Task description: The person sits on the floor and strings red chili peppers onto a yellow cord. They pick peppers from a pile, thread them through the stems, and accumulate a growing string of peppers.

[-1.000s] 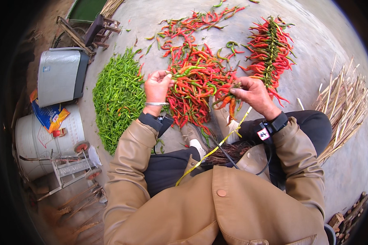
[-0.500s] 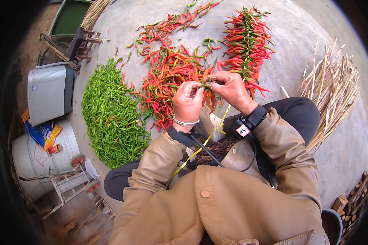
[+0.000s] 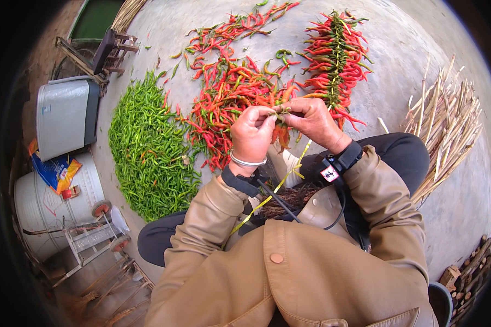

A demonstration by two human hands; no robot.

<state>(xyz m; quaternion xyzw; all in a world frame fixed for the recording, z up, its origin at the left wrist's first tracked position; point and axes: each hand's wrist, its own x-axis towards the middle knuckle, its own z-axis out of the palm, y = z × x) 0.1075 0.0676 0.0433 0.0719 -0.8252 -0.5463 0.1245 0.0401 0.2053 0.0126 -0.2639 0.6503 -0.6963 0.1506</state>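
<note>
Both hands meet in front of me, fingertips nearly touching. My left hand (image 3: 252,133), with a silver bangle at the wrist, pinches the green stems of a small bunch of chili peppers (image 3: 281,135). My right hand (image 3: 317,126) is closed on the same stems from the other side. Orange-red pods hang below the fingers, partly hidden by them. Beyond lies a loose heap of red chili peppers (image 3: 218,103). A long string of red chilies (image 3: 337,54), stems gathered along its middle, stretches away at the right. A yellow strap (image 3: 281,188) runs from my lap up beneath the hands.
A mound of green chili peppers (image 3: 150,155) covers the floor at left. Dry stalks (image 3: 444,122) lie at right. Along the left stand a grey bin (image 3: 65,120), a white drum (image 3: 54,204), a hand cart (image 3: 90,242) and a small stool (image 3: 113,52). Dark twigs (image 3: 289,200) rest between my legs.
My fingers have shifted slightly on the chili stems, and the right hand's fingers now sit flatter over them. The whole view has moved a little; the heaps look the same.
</note>
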